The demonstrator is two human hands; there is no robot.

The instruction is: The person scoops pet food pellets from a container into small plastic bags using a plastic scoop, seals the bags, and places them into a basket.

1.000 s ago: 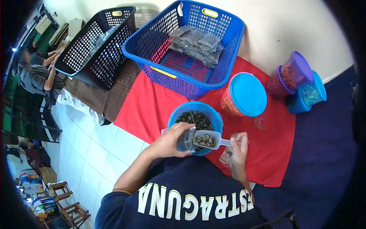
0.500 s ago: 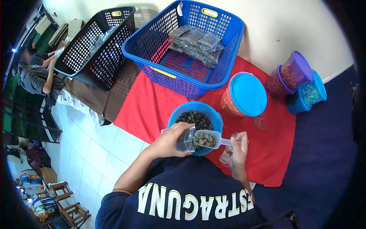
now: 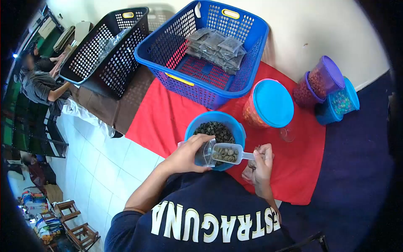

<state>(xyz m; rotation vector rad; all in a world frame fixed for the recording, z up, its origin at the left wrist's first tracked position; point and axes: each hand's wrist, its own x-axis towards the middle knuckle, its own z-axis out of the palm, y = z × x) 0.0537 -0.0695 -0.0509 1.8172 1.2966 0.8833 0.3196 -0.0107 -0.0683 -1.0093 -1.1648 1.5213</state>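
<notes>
My left hand (image 3: 187, 154) is closed on a small clear plastic bag (image 3: 203, 155), its mouth turned toward the scoop. Between the thumb and fingers of my right hand (image 3: 263, 164) is the handle of a translucent white scoop (image 3: 237, 154). Several dark greenish-brown, roundish pieces (image 3: 225, 153) lie in the scoop, whose front edge meets the bag's mouth. Both hands are over a blue tub (image 3: 239, 130) that holds many similar dark pieces (image 3: 215, 129). What the bag contains is hard to make out.
A blue basket (image 3: 205, 94) behind the tub holds a stack of filled packets (image 3: 218, 46). To its left stands a black basket (image 3: 115, 69). Lidded containers stand on the right: a blue-topped one (image 3: 273, 103), a purple one (image 3: 329, 75) and a teal one (image 3: 346, 98). Another person (image 3: 40, 86) stands at far left.
The scoop has tilted slightly, and the pieces in it have shifted a little. My hands stay almost in place. At far left, the other person's arms have moved.
</notes>
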